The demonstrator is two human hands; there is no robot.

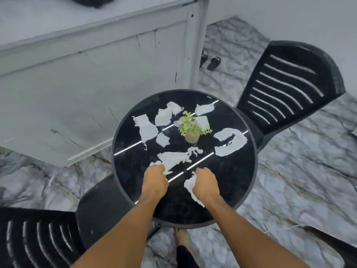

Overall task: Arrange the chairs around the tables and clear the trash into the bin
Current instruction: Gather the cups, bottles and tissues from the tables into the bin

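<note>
A round black table (pixel 231 200) carries several torn white paper scraps (pixel 146 128) spread around a small potted green plant (pixel 192 128). My left hand (pixel 154 180) is closed on the near end of a long white scrap (pixel 173 158) at the table's front. My right hand (pixel 205 185) is closed on a crumpled white scrap (pixel 190 185) beside it. A curved white scrap (pixel 231 142) lies to the right. One black slatted chair (pixel 287 86) stands at the table's far right, another black chair (pixel 38 235) at the near left with its seat touching the table.
A long white counter (pixel 87 74) runs behind the table on the left. A pair of black sandals (pixel 209 61) lies on the marble floor (pixel 289 180) beside the counter's end. Part of a third black chair (pixel 340 246) shows at the lower right. My bare foot (pixel 181 238) is under the table's near edge.
</note>
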